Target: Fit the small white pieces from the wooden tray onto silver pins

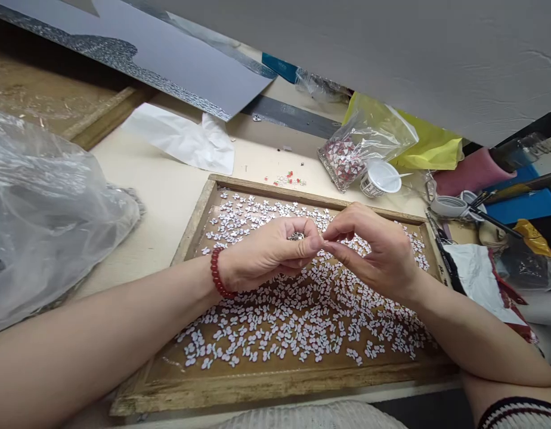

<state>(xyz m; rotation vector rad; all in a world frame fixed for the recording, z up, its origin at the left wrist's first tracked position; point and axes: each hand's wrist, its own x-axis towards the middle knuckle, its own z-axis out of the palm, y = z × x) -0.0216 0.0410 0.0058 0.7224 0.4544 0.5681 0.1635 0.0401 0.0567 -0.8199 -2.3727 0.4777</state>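
Above a wooden-framed tray (275,381), my two hands meet at the fingertips. My left hand (275,245), with a red bead bracelet (216,273) at its wrist, is closed around some small silvery pieces (297,236) that show inside the curled fingers. My right hand (376,250) pinches with thumb and forefinger against the left fingertips; whatever is between them is too small to make out. Beneath both hands, many small white double-lobed pieces (253,342) lie scattered over the tray's brown bottom.
Behind the tray stand a white cup (380,177) and a clear bag of red-and-white pieces (344,158). Tiny red and clear bits (288,177) lie nearby. A large plastic bag (47,220) fills the left. Pens, tape and packets crowd the right. A grey panel (392,59) overhangs the back.
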